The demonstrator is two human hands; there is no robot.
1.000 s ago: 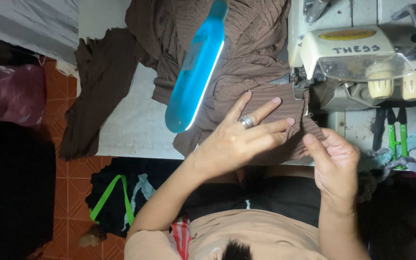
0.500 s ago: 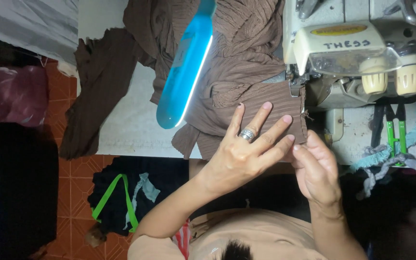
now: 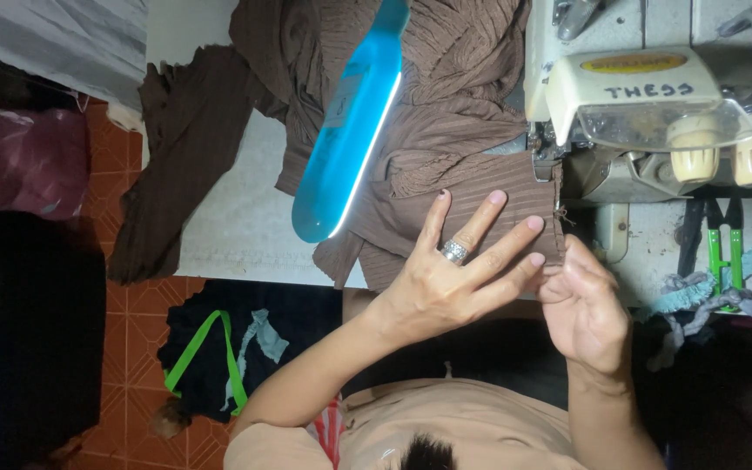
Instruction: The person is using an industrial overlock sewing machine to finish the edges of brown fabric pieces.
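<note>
We see brown ribbed cloth (image 3: 446, 165) lying on a white worktop (image 3: 237, 218), its edge at the foot of a sewing machine (image 3: 654, 96). Our left hand (image 3: 454, 278), wearing a ring (image 3: 454, 251), presses flat on the cloth with fingers spread. Our right hand (image 3: 589, 309) pinches the cloth's near edge beside the machine. A blue lamp (image 3: 350, 130) glows above the cloth.
</note>
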